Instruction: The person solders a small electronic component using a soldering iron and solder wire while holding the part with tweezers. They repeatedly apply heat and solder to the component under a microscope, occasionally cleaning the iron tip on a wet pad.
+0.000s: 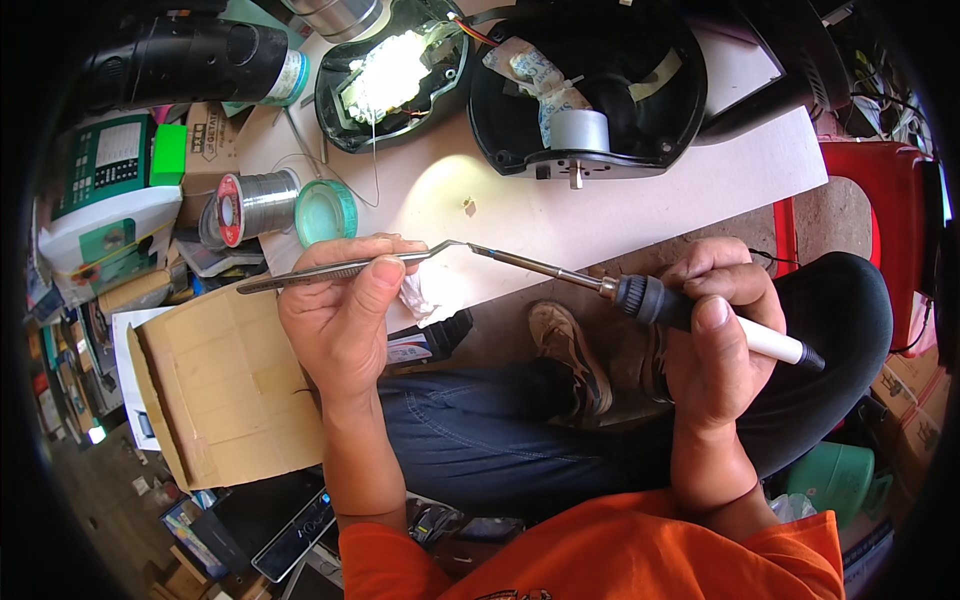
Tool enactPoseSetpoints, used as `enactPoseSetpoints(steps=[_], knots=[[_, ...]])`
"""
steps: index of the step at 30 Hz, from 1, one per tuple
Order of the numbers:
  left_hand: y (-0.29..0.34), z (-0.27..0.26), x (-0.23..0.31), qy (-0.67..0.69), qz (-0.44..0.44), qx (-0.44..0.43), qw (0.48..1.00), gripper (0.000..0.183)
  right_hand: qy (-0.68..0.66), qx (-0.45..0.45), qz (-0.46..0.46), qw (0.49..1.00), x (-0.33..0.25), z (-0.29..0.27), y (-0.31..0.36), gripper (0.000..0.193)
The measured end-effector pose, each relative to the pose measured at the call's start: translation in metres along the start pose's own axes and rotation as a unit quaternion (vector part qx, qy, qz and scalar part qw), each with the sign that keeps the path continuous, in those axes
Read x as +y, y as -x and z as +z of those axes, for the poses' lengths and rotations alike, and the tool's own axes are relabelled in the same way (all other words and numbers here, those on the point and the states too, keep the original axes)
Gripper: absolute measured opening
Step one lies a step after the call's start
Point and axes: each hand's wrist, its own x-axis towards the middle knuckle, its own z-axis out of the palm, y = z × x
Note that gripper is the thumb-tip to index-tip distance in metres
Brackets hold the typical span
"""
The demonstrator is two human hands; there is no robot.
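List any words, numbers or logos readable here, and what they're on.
Wording withheld; printing shows on:
Red-faced, silvery solder spool: printed red label.
Green-and-white cardboard box: panel print too small to read.
Brown cardboard box: dark characters.
Orange fabric shirt: lettering cut off by the picture's lower edge.
Silver metal tweezers, black-and-white soldering iron: none legible.

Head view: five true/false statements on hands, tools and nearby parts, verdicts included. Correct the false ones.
1. The left hand holds bent-tip tweezers. True.
2. The right hand is empty. False: it holds a soldering iron.
3. The solder spool sits left of the green round container. True.
4. The silver cylinder lies left of the solder spool. False: it sits at the black housing, right of the spool.
5. The two tools' tips are close together. True.
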Motion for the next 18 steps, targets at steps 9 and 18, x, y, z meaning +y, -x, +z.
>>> enactPoseSetpoints(steps=[9,18], knots=[[0.0002,-0.001,-0.0011,0.005,-0.001,0.003,1.0,0.02,0.003,0.006,-0.005,1.0,0.0014,0.0005,-0.0002,0.018],[-0.0002,-0.0014,-0.0008,0.001,0.0,-0.003,1.0,0.02,-0.003,0.002,-0.005,1.0,0.0013,0.001,-0.0005,0.017]])
